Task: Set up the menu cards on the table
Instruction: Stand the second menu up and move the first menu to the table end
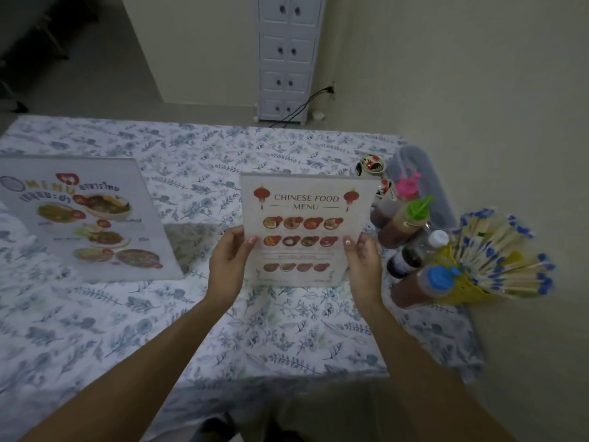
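Note:
A Chinese food menu card (pixel 306 218) in a clear stand is upright near the middle right of the table (pixel 223 330), which has a floral cloth. My left hand (pixel 228 266) grips its left edge and my right hand (pixel 363 266) grips its right edge, thumbs on the front. Its base looks at or just above the cloth; I cannot tell if it touches. A Thai food menu card (pixel 86 218) in a clear stand is set up at the left, facing me.
Several sauce bottles (pixel 414 250) with pink, green, white and blue caps crowd the table's right edge. A yellow holder of wrapped chopsticks (pixel 497 260) sits beside them. Small painted cups (pixel 371 164) stand behind. A white drawer cabinet (pixel 287 59) and wall lie beyond.

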### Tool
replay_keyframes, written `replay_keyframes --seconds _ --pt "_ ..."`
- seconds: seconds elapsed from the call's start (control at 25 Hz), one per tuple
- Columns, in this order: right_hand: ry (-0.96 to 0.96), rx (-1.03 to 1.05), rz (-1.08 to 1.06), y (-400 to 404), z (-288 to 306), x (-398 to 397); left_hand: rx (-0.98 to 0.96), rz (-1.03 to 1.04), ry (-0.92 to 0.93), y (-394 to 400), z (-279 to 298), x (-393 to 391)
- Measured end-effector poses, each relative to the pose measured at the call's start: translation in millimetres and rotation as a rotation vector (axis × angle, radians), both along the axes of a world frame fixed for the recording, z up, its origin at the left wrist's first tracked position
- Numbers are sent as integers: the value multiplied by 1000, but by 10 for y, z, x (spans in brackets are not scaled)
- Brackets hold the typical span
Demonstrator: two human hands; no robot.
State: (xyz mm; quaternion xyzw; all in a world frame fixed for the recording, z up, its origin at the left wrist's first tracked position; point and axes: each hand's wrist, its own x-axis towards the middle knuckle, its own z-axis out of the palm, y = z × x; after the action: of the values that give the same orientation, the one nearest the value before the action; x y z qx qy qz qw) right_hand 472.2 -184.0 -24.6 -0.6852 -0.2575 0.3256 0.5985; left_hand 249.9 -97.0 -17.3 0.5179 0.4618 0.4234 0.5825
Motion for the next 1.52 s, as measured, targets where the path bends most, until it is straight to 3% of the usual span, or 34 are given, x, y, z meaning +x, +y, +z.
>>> replay_keyframes --seconds 0.48,0.76,1.16,1.52 --pt "-24 -15 4 107 149 -106 -22 -3 -42 212 74 -34" --pt "-50 18 -24 590 559 -34 26 -22 -35 723 522 15" --pt "-159 38 18 2082 1302 1532 24 51 -58 2121 1242 1543" --pt "-95 27 18 3135 847 3135 -49 97 -71 3083 748 3130"
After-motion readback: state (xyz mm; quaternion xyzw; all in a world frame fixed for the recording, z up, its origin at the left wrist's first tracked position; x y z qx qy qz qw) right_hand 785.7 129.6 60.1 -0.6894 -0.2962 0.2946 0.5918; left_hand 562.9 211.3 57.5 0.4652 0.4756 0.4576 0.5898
